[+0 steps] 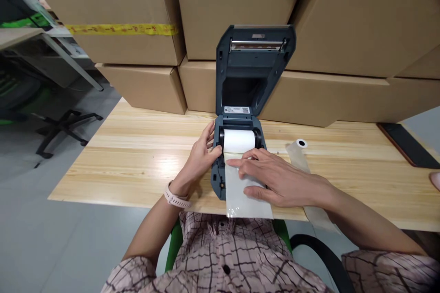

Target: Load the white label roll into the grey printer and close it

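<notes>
A dark grey label printer (219, 186) stands on the wooden table with its lid (222, 71) raised. Inside it sits a white paper roll (239, 141) between two black holders. From the roll a white strip (244, 206) runs toward me, past the table's front edge. My left hand (202, 151) holds the printer's left side, thumb on its rim. My right hand (271, 176) lies over the strip with its fingers spread, the index fingertip touching it just below the roll. Part of the printer's right side is hidden under that hand.
Cardboard boxes (220, 0) are stacked behind the printer. Right of it lie a small roll (301, 143) with a loose strip (298, 158) and, farther off, a black phone (412, 144). A person's fingertip (436, 179) shows at the right edge. An office chair (62, 130) stands left.
</notes>
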Action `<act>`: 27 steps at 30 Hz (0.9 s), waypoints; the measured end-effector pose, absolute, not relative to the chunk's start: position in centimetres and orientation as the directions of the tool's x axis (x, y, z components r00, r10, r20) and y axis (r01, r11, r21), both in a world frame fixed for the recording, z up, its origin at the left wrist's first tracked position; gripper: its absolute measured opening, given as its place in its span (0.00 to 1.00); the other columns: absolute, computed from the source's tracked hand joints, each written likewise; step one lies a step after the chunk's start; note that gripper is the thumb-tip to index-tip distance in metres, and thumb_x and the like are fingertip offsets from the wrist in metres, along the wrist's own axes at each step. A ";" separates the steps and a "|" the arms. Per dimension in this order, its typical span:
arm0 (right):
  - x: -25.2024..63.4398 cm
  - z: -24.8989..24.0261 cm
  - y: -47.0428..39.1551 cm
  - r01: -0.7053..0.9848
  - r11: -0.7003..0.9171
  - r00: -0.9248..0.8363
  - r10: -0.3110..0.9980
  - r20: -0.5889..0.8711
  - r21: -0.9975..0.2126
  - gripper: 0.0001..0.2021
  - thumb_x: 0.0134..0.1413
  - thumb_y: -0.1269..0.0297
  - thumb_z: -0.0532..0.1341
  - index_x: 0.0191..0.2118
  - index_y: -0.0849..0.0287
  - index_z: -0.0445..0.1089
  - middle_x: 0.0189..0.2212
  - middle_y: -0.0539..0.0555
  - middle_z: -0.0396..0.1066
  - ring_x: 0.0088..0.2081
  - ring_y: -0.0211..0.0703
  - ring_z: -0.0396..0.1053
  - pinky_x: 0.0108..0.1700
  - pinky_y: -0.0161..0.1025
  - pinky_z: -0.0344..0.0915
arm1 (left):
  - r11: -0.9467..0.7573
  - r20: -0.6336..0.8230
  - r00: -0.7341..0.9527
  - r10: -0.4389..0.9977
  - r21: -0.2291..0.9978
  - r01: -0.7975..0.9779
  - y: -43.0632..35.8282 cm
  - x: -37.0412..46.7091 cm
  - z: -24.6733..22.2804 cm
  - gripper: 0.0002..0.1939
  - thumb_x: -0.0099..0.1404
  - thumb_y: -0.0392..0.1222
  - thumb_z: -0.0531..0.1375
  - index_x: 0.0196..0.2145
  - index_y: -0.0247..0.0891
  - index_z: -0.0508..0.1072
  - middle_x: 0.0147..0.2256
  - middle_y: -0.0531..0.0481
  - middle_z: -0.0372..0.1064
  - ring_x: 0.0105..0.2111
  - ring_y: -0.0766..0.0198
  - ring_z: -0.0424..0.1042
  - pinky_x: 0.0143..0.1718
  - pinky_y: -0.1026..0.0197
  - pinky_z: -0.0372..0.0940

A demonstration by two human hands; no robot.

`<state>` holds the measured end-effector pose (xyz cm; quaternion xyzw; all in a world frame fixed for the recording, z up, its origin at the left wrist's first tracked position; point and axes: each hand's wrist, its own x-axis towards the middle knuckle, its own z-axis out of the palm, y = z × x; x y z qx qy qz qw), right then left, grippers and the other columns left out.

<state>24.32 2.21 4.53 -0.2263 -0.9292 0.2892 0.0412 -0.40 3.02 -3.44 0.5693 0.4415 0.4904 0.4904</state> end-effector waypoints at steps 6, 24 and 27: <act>24.3 4.6 1.1 0.401 0.757 -0.902 0.425 -0.077 -0.516 0.24 0.71 0.44 0.54 0.59 0.56 0.71 0.68 0.62 0.65 0.70 0.59 0.57 0.67 0.63 0.60 | -0.135 0.131 0.123 0.984 0.990 0.027 3.0 -0.3 -3.5 0.43 0.65 0.40 0.62 0.74 0.41 0.51 0.74 0.37 0.50 0.71 0.47 0.59 0.69 0.44 0.60; 24.5 4.5 -1.7 0.297 0.743 -0.952 0.279 -0.125 -0.600 0.31 0.65 0.46 0.64 0.70 0.47 0.63 0.76 0.58 0.46 0.78 0.58 0.35 0.75 0.71 0.31 | -0.152 0.145 0.121 0.982 0.987 0.051 3.3 -0.5 -3.6 0.41 0.66 0.43 0.62 0.73 0.42 0.53 0.73 0.37 0.53 0.69 0.45 0.61 0.66 0.44 0.64; 24.6 4.5 -1.8 0.297 0.743 -0.951 0.285 -0.119 -0.599 0.33 0.64 0.46 0.65 0.71 0.46 0.62 0.77 0.57 0.45 0.78 0.58 0.35 0.75 0.70 0.33 | -0.135 0.128 0.132 0.983 0.990 0.049 3.0 -0.4 -3.1 0.41 0.67 0.45 0.62 0.74 0.43 0.52 0.73 0.38 0.52 0.71 0.44 0.59 0.67 0.42 0.62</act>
